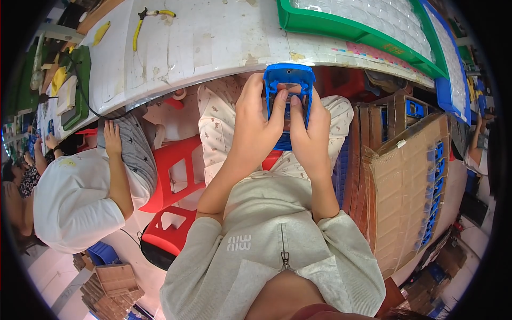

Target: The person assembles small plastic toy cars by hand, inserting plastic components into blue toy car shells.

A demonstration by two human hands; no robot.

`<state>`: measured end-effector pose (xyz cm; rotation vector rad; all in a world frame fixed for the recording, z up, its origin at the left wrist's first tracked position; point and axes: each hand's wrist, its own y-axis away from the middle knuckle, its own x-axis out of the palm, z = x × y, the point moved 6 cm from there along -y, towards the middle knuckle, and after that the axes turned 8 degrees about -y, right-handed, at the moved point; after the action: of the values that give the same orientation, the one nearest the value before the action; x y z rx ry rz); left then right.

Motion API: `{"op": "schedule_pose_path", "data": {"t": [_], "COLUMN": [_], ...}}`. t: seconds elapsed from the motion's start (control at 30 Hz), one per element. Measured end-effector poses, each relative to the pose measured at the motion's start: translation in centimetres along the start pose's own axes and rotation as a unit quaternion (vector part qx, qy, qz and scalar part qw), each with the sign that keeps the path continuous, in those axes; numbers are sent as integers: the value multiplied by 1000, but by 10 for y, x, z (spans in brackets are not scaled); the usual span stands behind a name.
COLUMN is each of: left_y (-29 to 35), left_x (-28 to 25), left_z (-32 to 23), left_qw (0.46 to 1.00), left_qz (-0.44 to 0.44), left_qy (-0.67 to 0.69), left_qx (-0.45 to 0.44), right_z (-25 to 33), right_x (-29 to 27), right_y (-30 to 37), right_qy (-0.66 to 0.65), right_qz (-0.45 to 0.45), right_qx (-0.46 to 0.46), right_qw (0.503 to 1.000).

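Note:
A blue plastic housing (pixel 288 71), open in the middle with a rounded top end, is held upright just in front of the table edge, above my lap. My left hand (pixel 257 114) wraps round its left side, the thumb reaching over the opening. Around the opposite side closes my right hand (pixel 309 130), its thumb also laid over the middle, close to the other thumb. Both palms and thumbs cover much of the housing's lower half. Whether a small piece sits under the thumbs is hidden.
On the white table (pixel 213 40) lie yellow-handled cutting pliers (pixel 140 26). A green tray (pixel 368 40) of clear-wrapped pieces stands at the far right. Cardboard boxes (pixel 405 181) with blue parts are at my right. Another person (pixel 80 186) sits left, beside red stools (pixel 170 229).

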<state>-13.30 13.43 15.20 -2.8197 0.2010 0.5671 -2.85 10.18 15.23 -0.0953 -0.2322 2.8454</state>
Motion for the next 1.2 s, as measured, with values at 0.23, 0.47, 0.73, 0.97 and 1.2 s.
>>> {"op": "schedule_pose_path", "data": {"t": [0.23, 0.47, 0.73, 0.97, 1.2], "left_y": [0, -1, 0, 0, 19], "left_x": [0, 2, -8, -7, 6], "left_z": [2, 0, -3, 0, 16], "left_qw": [1000, 993, 990, 993, 977], "left_qz": [16, -13, -83, -49, 7], "left_qy": [13, 111, 111, 96, 212], "left_qx": [18, -23, -9, -43, -37], "right_z": [1, -1, -9, -13, -16], "right_x": [1, 1, 4, 3, 1], "right_y": [0, 2, 13, 13, 9], "right_qy": [-8, -4, -108, -72, -58], "right_qz": [-7, -1, 49, 33, 26], "right_qx": [-8, -8, 42, 38, 5], "right_qw": [1000, 1000, 992, 996, 998]}}
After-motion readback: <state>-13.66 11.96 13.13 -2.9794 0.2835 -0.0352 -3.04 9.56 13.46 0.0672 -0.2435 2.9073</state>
